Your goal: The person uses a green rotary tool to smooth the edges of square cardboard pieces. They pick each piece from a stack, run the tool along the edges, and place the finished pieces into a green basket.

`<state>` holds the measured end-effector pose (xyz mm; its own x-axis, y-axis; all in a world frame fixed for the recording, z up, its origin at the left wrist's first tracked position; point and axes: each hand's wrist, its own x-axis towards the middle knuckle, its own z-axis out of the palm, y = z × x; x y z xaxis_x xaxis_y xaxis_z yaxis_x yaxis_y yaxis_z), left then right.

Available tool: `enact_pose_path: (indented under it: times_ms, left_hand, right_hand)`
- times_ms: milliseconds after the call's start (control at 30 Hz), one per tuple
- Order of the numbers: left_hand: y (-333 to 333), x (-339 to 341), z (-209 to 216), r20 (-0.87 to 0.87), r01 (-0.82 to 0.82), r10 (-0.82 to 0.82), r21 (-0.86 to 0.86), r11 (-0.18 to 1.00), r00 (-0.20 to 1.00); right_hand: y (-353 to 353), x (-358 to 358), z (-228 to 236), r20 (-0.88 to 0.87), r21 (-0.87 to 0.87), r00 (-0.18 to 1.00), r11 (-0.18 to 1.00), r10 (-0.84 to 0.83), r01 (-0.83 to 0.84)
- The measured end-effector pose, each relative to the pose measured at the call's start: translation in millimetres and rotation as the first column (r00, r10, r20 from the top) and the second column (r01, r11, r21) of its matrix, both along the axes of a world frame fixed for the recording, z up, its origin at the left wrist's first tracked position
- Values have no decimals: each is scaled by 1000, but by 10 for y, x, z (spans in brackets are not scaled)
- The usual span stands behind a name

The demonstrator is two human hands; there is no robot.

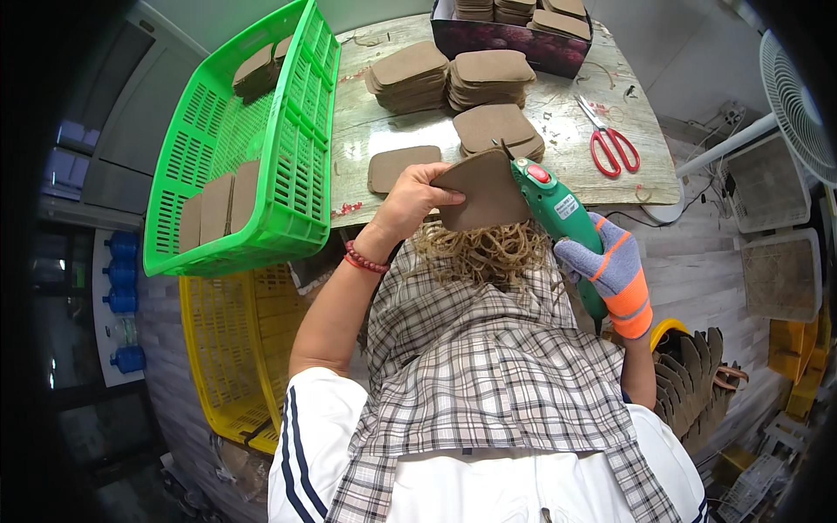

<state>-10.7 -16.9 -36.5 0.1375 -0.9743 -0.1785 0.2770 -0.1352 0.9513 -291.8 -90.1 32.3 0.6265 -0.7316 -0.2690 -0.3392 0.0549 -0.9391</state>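
Worktop (384, 131) ahead holds stacked pads. My left grip (410, 199) pinches a pad (484, 193); right grip (610, 266) wraps the trimmer (558, 213). I judge edge-trimming underway; next, turn the pad.

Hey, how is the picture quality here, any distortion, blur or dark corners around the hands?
Head view: strong fisheye bending, so the green basket and table edge curve; black vignette fills the left rim and right corners; light is even and soft, no harsh glare; the left hand, brown piece and green power tool look sharp.
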Motion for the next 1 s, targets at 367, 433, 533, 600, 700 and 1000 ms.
enact_pose_path:
  times_ms: [367, 433, 533, 600, 700, 1000]
  left_hand:
    - [53, 401, 229, 172, -161, 180, -117, 980, 969]
    - [53, 408, 249, 149, -179, 199, -133, 975, 969]
    - [62, 430, 245, 160, -152, 172, -131, 980, 972]
    - [65, 396, 261, 170, -114, 133, -118, 986, 976]
    - [61, 366, 259, 252, -30, 49, -78, 996, 966]
    - [-10, 131, 302, 441, 259, -260, 63, 964, 859]
  right_hand:
    - [-10, 2, -52, 19, 98, 995, 990, 102, -104]
    - [9, 22, -42, 4, 107, 993, 987, 120, -120]
    - [21, 45, -67, 5, 105, 988, 982, 157, -157]
    - [12, 40, -113, 5, 77, 982, 979, 191, -191]
    - [39, 72, -98, 17, 127, 982, 974, 186, -186]
    - [36, 116, -148, 15, 114, 980, 973, 199, -200]
